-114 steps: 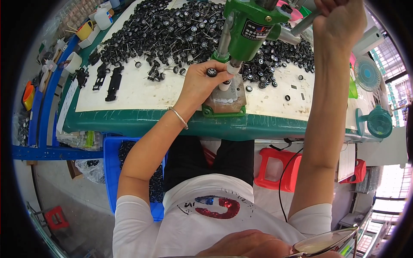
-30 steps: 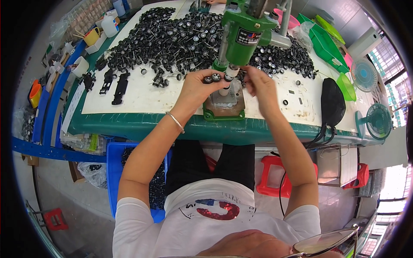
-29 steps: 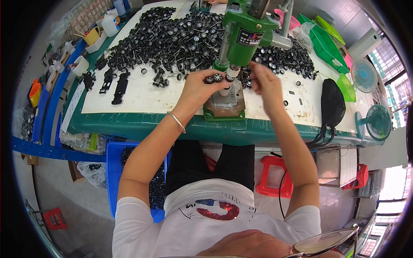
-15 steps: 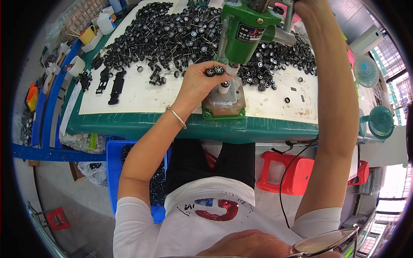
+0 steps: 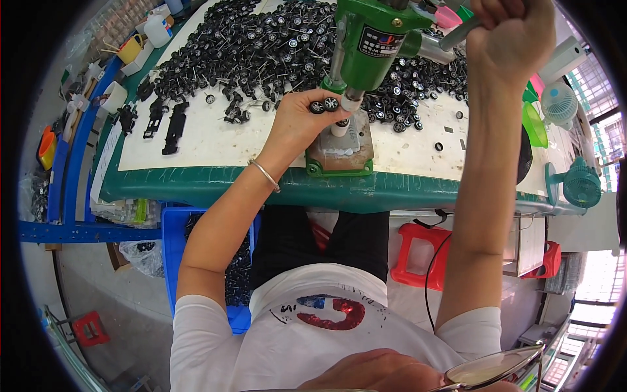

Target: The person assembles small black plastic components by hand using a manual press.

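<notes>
My left hand (image 5: 292, 128) is closed at the fingertips on small toy wheels (image 5: 331, 104), black with silver spokes. It holds them right beside the pale tip (image 5: 351, 103) of a green hand press (image 5: 371, 55). Below the fingers, another wheel (image 5: 342, 122) sits at the top of a white post (image 5: 339, 131) on the press's base plate (image 5: 339, 159). My right hand (image 5: 513, 40) is wrapped round the metal lever (image 5: 461, 34) at the press's right side. The left fingers partly hide the gap between tip and post.
A big heap of wheels on axles (image 5: 261, 55) covers the table behind the press. Black toy chassis (image 5: 174, 127) lie at the left. A blue bin (image 5: 171, 261) of dark parts stands below the table edge, a red stool (image 5: 418, 255) to the right. Green fans (image 5: 580, 183) stand far right.
My right hand has come down and nearer with the lever, which now shows beside its grip. My left hand stays at the press with the wheels. The whole view has shifted slightly.
</notes>
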